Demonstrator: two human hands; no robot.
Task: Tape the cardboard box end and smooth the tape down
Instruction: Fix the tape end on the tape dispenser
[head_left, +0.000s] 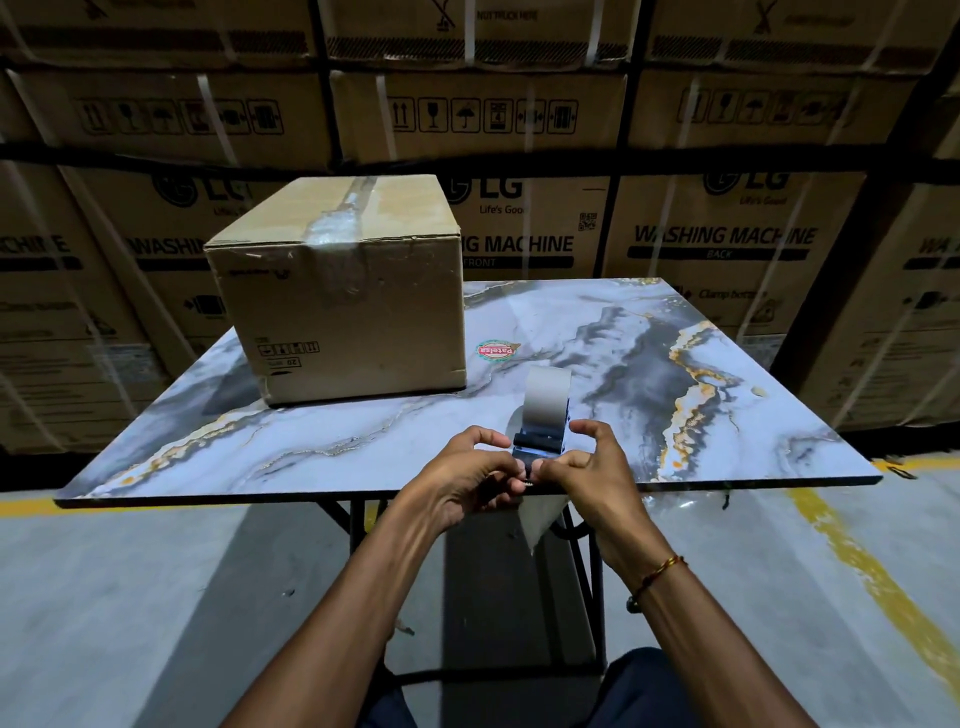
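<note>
Head view, looking forward-down, near table (311, 457).

Bare forearms, no sleeves; red-gold thread band (658, 571) on R wrist; dark blue trousers (644, 686).

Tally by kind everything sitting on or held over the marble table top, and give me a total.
Cardboard box: 1
Tape dispenser, held by the left hand and right hand: 1
Round sticker on the table: 1
Total: 3
</note>
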